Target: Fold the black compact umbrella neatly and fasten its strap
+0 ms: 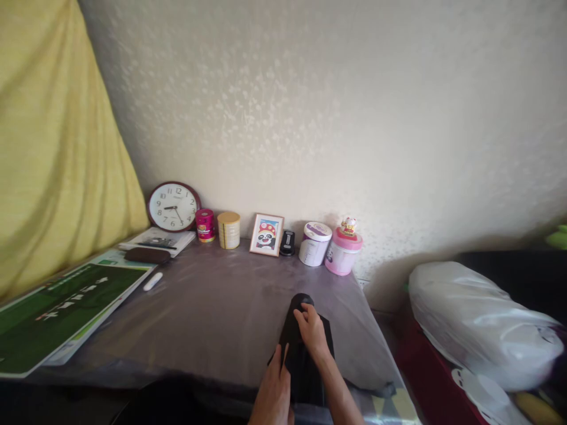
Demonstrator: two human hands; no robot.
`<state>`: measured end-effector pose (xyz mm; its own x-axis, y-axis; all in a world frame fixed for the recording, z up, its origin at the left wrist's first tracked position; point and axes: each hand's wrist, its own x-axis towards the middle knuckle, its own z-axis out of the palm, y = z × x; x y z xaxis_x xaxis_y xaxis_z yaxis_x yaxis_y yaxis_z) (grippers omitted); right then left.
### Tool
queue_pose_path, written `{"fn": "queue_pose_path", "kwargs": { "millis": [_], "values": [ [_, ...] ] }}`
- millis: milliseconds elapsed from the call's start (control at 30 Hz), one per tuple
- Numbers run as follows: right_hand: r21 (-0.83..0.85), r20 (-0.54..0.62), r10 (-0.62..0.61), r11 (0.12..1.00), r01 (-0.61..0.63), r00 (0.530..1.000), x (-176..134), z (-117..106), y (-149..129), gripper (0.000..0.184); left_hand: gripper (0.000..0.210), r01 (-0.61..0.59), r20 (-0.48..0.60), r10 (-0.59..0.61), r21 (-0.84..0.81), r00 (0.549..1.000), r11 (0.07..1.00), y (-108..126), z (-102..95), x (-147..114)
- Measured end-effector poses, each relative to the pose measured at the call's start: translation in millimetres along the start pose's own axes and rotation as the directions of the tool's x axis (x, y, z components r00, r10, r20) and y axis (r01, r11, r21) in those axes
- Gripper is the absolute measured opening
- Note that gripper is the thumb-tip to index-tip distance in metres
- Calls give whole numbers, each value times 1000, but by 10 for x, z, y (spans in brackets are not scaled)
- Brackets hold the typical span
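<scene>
A long black item [290, 330] with a rounded far end and loose, cloth-like sides lies at the table's near edge, pointing away from me. Its exact kind I cannot make out. My left hand [274, 386] grips its near left side, thumb and fingers closed along the edge. Over the rounded far end, my right hand [310, 330] has its fingers bent and pinched against the black surface. What lies right under those fingertips is hidden. My right forearm covers part of the item's near right side.
Along the wall stand a clock [174, 206], a pink can [205, 225], a yellow-lidded tin [229, 230], a panda picture frame [266, 235], a black stapler-like object [287, 243] and two round tubs [315, 245]. Green board [71, 313] lies left; white plastic bag [478, 324] sits right.
</scene>
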<state>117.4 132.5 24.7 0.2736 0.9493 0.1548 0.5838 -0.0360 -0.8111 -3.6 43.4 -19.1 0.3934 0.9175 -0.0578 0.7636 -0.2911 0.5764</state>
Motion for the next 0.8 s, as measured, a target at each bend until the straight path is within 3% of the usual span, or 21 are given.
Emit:
{"fn": "queue_pose_path", "kwargs": {
  "millis": [167, 333, 433, 533, 600, 800],
  "values": [
    [-13, 161, 21, 1000, -19, 987, -35, 0, -112, 30, 92, -57, -41, 56, -18, 998, 998, -131, 37, -40],
    [-56, 219, -20, 998, 33, 976, -72, -42, -225, 21, 100, -90, -151, 79, -72, 985, 993, -154, -70, -149],
    [-62, 241, -19, 997, 35, 970, -92, -65, -263, 19, 99, -105, -92, 99, -59, 991, 993, -121, -154, -192],
    [-57, 247, -17, 998, 32, 969, -107, -77, -272, 18, 87, -42, -6, 42, 21, 999, 999, -112, -196, -208],
    [-51, 248, -29, 998, 43, 968, -113, -79, -265, 18, 75, -9, -6, 9, 66, 1000, 998, -129, -217, -221],
    [-33, 244, -62, 997, 72, 968, -120, -73, -248, 20, 36, -27, -237, 63, 152, 969, 988, -127, -341, -242]
  ]
}}
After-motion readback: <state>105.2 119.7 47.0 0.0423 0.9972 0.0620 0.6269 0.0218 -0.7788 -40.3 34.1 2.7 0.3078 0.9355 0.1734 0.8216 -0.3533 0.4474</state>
